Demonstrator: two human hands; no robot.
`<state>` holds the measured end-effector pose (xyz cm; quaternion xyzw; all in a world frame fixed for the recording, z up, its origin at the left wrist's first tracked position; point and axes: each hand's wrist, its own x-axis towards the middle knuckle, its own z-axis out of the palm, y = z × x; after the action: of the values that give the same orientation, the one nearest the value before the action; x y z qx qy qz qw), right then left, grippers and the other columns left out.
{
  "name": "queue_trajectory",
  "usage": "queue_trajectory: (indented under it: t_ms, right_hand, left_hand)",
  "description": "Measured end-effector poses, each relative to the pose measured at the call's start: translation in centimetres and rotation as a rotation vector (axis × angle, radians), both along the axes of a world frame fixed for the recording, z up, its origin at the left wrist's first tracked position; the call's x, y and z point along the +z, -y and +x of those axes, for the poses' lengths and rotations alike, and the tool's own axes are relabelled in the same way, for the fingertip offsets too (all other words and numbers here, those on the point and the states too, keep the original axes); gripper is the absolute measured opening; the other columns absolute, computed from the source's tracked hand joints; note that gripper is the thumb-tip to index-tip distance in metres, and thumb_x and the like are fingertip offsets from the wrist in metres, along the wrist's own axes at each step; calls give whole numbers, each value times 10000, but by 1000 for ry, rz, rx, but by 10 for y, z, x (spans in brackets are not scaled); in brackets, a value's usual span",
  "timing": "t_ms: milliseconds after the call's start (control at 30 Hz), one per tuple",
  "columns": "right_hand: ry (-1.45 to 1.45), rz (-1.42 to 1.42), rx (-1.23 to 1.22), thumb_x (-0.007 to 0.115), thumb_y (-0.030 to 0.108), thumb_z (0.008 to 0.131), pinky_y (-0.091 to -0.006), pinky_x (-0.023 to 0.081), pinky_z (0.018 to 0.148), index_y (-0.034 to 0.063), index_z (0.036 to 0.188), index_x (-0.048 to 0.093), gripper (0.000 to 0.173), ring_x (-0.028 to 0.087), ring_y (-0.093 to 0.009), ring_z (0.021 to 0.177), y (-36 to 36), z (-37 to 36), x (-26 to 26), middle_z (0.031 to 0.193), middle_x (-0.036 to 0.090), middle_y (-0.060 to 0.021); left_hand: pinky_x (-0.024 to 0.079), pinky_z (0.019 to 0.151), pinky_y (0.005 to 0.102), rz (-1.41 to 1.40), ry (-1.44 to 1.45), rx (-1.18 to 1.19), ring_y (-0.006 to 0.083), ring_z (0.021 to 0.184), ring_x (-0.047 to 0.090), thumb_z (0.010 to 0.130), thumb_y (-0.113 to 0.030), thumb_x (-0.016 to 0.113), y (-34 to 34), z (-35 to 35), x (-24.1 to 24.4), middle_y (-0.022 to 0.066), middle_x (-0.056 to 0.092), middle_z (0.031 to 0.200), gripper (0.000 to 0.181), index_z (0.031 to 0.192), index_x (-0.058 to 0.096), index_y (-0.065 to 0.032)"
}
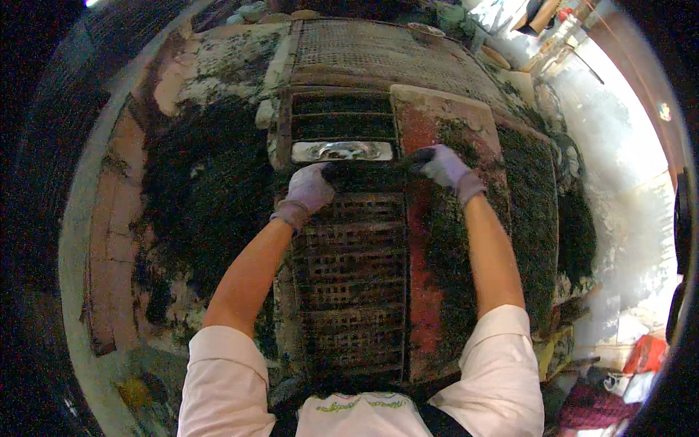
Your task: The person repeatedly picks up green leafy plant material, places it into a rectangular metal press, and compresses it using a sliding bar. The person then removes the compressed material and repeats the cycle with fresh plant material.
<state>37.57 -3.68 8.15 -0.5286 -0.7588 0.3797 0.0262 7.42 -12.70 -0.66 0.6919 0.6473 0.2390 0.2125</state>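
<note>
My left hand (312, 188), in a pale purple glove with dark-stained fingertips, is at the left edge of a dark slot in a long frame. Just above it lies a shiny rectangular metal piece (342, 151) set crosswise in the frame. My right hand (441, 166), gloved alike, has its blackened fingers bent down over a reddish board (423, 246) beside the frame. Dark loose material (450, 229) covers much of this board. Whether either hand holds anything cannot be made out. Dark crosswise sections (343, 127) lie above the metal piece, and gridded sections (352, 273) run below it.
A broad dark heap (213, 180) covers the surface at left, with a pale ledge (112, 229) beyond it. Another dark-covered board (529, 218) lies at right. A woven mesh panel (371, 54) spans the far side. A red item (644, 354) is at lower right.
</note>
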Motion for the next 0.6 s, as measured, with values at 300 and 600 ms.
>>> queue_trajectory:
  t_ms: [300, 600]
  right_hand:
    - [714, 650, -113, 648, 190, 686, -385, 492, 755, 158, 1184, 507, 519, 576, -337, 895, 114, 91, -18, 1208, 457, -232]
    - [-1043, -271, -952, 432, 214, 849, -293, 435, 452, 70, 950, 583, 232, 534, -166, 528, 74, 174, 22, 795, 621, -90]
  left_hand:
    - [491, 724, 356, 94, 22, 64, 288, 789, 600, 672, -204, 646, 9, 9, 4, 139, 627, 836, 351, 1006, 604, -105]
    - [492, 717, 365, 40, -69, 27, 290, 793, 603, 656, -160, 638, 15, 17, 24, 137, 629, 842, 406, 1051, 582, -84]
